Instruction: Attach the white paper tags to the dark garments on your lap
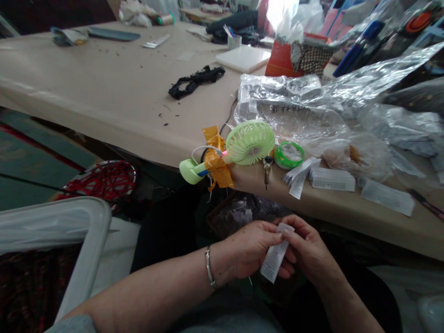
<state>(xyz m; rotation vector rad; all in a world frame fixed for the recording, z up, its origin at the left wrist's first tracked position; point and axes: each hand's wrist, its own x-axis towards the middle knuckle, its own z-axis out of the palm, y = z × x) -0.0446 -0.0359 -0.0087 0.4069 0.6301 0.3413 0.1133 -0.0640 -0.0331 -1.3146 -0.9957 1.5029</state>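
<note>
A white printed label strip (275, 259) hangs at a slant in front of my lap, pinched near its upper end. My left hand (251, 247), with a bangle at the wrist, has its thumb on the strip's left side and its fingers curled behind. From the right, my right hand (308, 249) pinches the same strip near the top. Above the hands, at the table's edge, lie loose fanned labels (299, 178), a stack of printed labels (332, 179) and another label pile (387, 196).
A green fan (250, 142) is taped to the front edge of the table (104, 88). Beside it are a small screwdriver-like tool (267, 172) and a green round container (289, 155). Clear plastic bags (291, 111) cover the right side. A white bin (100, 222) stands at left.
</note>
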